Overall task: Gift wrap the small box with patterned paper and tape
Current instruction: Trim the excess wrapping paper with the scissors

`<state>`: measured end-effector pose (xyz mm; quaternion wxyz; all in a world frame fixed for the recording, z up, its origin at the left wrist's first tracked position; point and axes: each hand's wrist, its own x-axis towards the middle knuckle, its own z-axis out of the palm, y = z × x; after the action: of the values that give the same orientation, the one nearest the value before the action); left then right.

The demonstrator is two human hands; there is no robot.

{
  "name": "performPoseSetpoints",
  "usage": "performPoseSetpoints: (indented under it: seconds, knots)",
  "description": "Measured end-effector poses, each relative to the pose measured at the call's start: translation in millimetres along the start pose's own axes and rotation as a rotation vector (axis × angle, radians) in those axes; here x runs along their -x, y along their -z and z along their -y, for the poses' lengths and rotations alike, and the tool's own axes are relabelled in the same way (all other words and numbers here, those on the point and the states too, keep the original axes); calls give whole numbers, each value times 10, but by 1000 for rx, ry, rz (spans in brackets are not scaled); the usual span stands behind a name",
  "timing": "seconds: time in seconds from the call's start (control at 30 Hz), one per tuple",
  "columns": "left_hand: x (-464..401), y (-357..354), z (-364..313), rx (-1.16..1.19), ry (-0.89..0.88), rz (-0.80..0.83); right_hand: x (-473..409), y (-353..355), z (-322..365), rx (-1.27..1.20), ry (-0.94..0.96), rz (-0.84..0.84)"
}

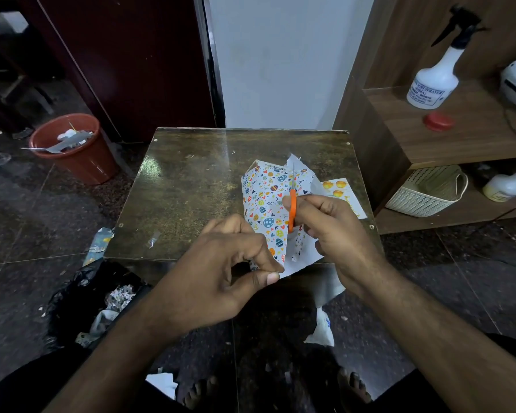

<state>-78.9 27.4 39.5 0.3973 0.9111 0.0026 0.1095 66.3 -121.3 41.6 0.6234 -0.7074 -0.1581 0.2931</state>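
The left hand (221, 272) pinches the near edge of the paper (265, 210) between thumb and curled fingers, holding the sheet up off the table (185, 192); the right hand (337, 231) grips orange scissors (292, 208), fingers curled round the handle, the blades pointing away along the paper's right edge; whether the blades are parted cannot be told, since they show only as a thin line. The paper is white with coloured eggs, hearts and leaves; it is folded over the box (258, 168), which lies near the middle of the table, only a brown corner and a strip of dark print peeking out at the far end; the print is too small to read. Just right of the paper lies a card (340, 189) with yellow round shapes and a line of yellow script, not legible. A small scrap of clear tape (153, 240) sits near the table's front left. On the floor to the left stands a red bin (81, 156) holding scraps; a black bag (81, 296) with paper bits lies near the table's front corner; white scraps (322, 327) lie under the arms. On the wooden shelf (459, 135) at right stands a white spray bottle (435, 79) whose label seems to read "AGRI SPRAYER (INDIA)"; a red lid (438, 121) lies before it; a woven basket (426, 190) sits on the lower shelf.
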Motion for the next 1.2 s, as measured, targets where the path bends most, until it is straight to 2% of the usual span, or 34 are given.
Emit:
performPoseSetpoints:
  seconds: [1.2]
  knots:
    - [32,49,3,-39,-38,66,23,-37,78,42,32,-11]
